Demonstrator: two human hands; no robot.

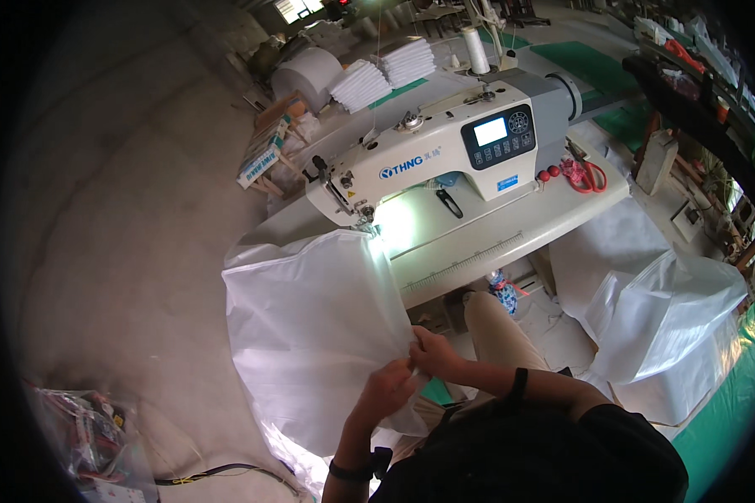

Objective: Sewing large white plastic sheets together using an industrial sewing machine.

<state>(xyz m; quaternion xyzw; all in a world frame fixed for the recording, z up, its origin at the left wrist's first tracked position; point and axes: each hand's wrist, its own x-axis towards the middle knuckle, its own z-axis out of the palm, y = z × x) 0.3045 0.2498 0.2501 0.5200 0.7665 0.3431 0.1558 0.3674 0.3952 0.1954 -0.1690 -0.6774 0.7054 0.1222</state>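
A large sheet of white woven plastic fabric (310,327) hangs from the sewing machine's bed down towards my lap. Its upper edge lies by the needle area of the white sewing machine (428,155), where a lamp shines. My left hand (387,387) is closed on the fabric's right edge near my lap. Just above and to the right, my right hand (436,354) pinches the same edge, and the two hands nearly touch. The fingertips partly hide the gripped edge.
Thread snips (450,204) and red-handled scissors (594,178) lie on the machine table (470,251). More white sheeting (646,293) is heaped at right. Folded white stacks (407,60) and a large roll (307,74) stand behind. A black cable (218,469) crosses the floor beside a plastic bag (96,444).
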